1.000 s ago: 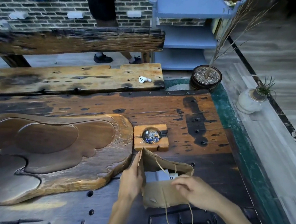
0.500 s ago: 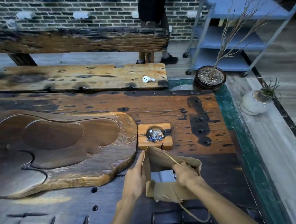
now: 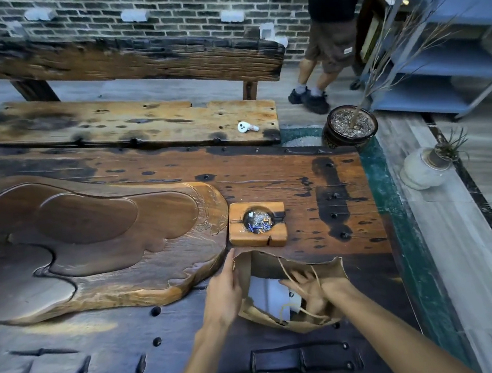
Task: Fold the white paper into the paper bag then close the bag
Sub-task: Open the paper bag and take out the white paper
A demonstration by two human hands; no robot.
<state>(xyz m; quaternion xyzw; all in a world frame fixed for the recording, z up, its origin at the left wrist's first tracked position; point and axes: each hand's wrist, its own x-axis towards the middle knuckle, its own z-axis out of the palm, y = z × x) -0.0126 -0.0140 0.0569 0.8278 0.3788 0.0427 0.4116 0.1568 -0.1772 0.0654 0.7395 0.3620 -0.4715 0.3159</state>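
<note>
Near the front edge of the dark wooden table [image 3: 109, 346], just beside the carved tea tray [image 3: 102, 247] and in front of the wooden ashtray [image 3: 257, 224], the brown paper bag [image 3: 326, 272] lies with its mouth gaping toward the camera. A second ago the right hand [image 3: 313, 293] rested on the outside of the bag's near wall; half a second ago it was at the rim; now it is pushed down inside, fingers spread and flat against the white paper [image 3: 268, 296]. That hand is open, pressing rather than gripping, with the bag's cord handle [image 3: 287, 273] draped across it. The left hand [image 3: 224, 292] has kept its post throughout, its fingers lying along the bag's left wall and holding the mouth wide; whether the thumb pinches the edge I cannot tell, since the hand's back hides it.

The paper has sunk deeper between the bag's walls than it sat a moment ago, though a broad pale face of it shows through the opening, so it is likely in but not fully seated. By my reading, the insertion is in its last stretch: the right hand has yet to come out and the rim to be folded shut. The near rim looks ragged, so the closing fold may need care.
</note>
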